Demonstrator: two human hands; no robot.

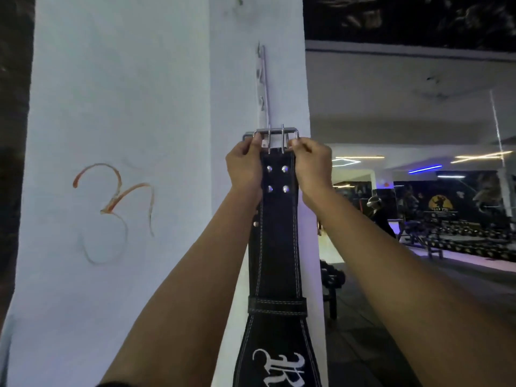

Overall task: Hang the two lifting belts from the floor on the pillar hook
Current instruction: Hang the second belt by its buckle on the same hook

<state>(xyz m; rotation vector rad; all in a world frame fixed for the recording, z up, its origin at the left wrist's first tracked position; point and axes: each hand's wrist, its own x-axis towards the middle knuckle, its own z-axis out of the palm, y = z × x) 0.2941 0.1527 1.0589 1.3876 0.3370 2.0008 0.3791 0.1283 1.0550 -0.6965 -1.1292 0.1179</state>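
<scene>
A black leather lifting belt (277, 263) with white stitching and silver rivets hangs down the face of the white pillar (120, 107). Its steel two-prong buckle (276, 135) is held up against the pillar just below a vertical metal hook rail (264, 88). My left hand (244, 169) pinches the buckle's left end and my right hand (312, 166) pinches its right end. A second buckle edge and a riveted strap peek out behind the left side, partly hidden by my left hand and forearm. I cannot tell whether the buckle rests on a hook.
The pillar's corner runs just right of the belt. An orange scribble (114, 196) marks the pillar's left face. Beyond on the right are a dumbbell rack (458, 241), a bench, a mirrored wall and a person (377, 213) in the distance.
</scene>
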